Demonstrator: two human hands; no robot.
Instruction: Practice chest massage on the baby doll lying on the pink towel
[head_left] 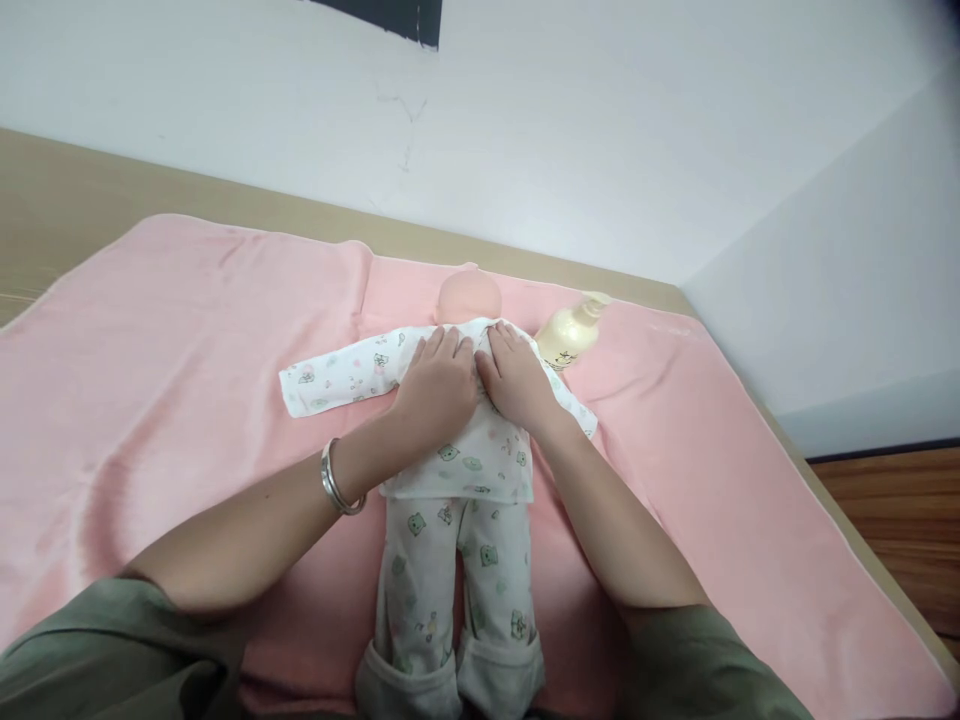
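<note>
A baby doll lies face down on a pink blanket, head toward the wall. It wears a white printed shirt and matching trousers. My left hand rests flat on the doll's upper back, fingers stretched toward the neck. My right hand lies flat beside it on the same spot, thumbs nearly touching. Both hands press on the shirt and hold nothing. A silver bangle circles my left wrist.
A cream pump bottle lies on the blanket just right of the doll's head. The blanket covers a wooden surface set against a white wall. A wood floor shows at the right.
</note>
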